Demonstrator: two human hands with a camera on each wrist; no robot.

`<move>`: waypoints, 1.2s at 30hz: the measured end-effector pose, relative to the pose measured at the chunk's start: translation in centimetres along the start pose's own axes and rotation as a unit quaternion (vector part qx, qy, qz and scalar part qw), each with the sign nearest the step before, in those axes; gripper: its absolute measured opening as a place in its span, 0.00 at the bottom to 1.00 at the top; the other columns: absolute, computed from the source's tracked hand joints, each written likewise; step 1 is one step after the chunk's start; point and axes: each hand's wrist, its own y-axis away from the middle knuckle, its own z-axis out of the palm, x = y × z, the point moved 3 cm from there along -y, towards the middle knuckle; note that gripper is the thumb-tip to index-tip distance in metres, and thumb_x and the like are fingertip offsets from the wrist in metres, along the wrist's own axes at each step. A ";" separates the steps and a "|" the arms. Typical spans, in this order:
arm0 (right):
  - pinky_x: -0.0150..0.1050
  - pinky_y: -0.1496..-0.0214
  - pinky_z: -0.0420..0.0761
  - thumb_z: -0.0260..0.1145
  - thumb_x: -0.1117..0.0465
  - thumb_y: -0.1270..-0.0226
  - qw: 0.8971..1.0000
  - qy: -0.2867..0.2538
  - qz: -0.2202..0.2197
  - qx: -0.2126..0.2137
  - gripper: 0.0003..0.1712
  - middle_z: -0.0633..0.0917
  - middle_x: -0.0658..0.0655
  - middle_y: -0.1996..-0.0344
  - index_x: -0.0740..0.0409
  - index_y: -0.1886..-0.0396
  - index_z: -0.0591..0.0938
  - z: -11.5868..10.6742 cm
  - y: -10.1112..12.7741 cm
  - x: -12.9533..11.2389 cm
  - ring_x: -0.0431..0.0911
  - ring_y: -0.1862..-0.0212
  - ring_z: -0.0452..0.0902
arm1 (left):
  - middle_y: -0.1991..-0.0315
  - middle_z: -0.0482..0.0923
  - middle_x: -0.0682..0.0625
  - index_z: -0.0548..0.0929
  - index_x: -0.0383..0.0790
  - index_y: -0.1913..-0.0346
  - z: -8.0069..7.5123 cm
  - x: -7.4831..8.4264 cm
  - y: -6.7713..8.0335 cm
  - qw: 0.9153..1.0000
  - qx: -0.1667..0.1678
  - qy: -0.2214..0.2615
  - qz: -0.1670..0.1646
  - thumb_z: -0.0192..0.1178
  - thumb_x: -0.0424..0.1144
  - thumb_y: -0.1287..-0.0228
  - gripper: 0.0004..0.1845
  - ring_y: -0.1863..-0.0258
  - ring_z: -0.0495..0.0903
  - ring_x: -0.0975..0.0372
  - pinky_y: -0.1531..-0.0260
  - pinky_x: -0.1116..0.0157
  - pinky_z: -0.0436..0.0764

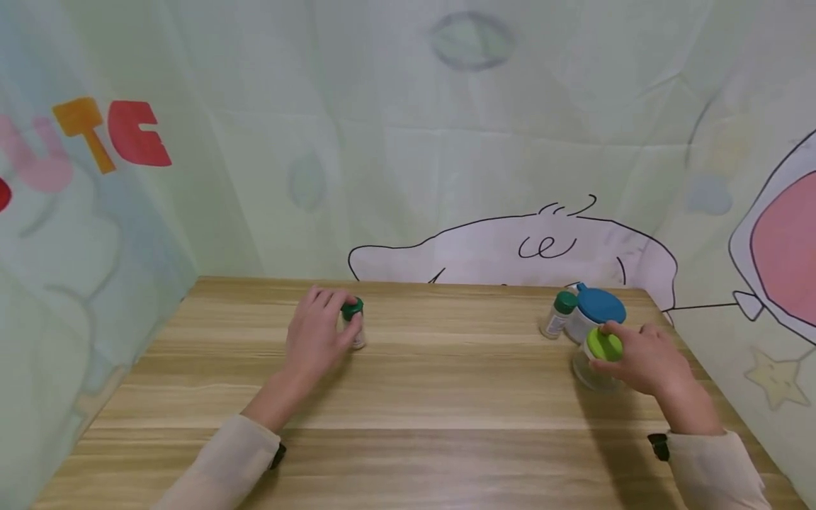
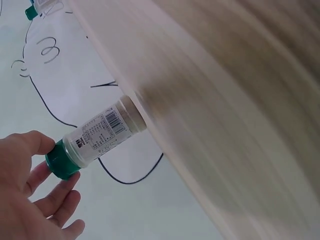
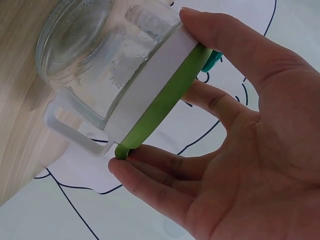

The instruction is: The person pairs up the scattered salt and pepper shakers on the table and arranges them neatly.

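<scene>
My left hand (image 1: 315,331) pinches the green cap of a small seasoning shaker bottle (image 2: 102,132), thumb on one side and fingers on the other. The bottle stands upright on the table, its printed barcode label showing in the left wrist view. On the right, my right hand (image 1: 653,363) holds a clear glass seasoning jar (image 3: 117,65) by its white collar and lime-green lid (image 1: 602,344). A pale side handle (image 3: 65,132) projects from that jar. In the right wrist view, the thumb presses the collar while fingertips touch the lid's tab.
A second green-capped shaker bottle (image 1: 554,324) stands behind the glass jar, beside a jar with a blue lid (image 1: 601,304). Everything is on a wood-grain table (image 1: 446,397). A curtain with cartoon drawings (image 1: 395,142) hangs along its back and sides.
</scene>
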 end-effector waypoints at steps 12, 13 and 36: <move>0.57 0.63 0.78 0.74 0.43 0.32 1.000 -0.005 0.001 0.000 0.45 0.73 0.85 0.49 0.67 0.27 0.70 -0.2 0.0 -0.2 0.74 0.48 0.68 | 0.56 0.88 0.40 0.85 0.35 0.56 -1.4 -1.8 0.5 1.000 0.017 0.001 -0.011 0.70 0.33 0.33 0.07 0.53 0.77 0.47 0.48 0.49 0.78; 0.57 0.63 0.78 0.74 0.43 0.33 1.000 -0.004 0.001 -0.001 0.46 0.73 0.85 0.48 0.67 0.27 0.70 -0.1 0.0 -0.2 0.74 0.48 0.68 | 0.56 0.88 0.40 0.85 0.35 0.56 -1.5 -1.9 0.6 1.000 0.018 0.000 -0.013 0.69 0.32 0.33 0.07 0.53 0.77 0.46 0.48 0.49 0.78; 0.61 0.62 0.79 0.74 0.43 0.33 1.000 -0.006 0.002 -0.011 0.47 0.71 0.87 0.47 0.68 0.27 0.69 0.0 0.0 -0.3 0.76 0.47 0.68 | 0.51 0.86 0.39 0.84 0.36 0.52 -2.4 -3.0 1.0 0.999 -0.007 -0.019 -0.042 0.67 0.36 0.31 0.09 0.47 0.78 0.44 0.46 0.43 0.77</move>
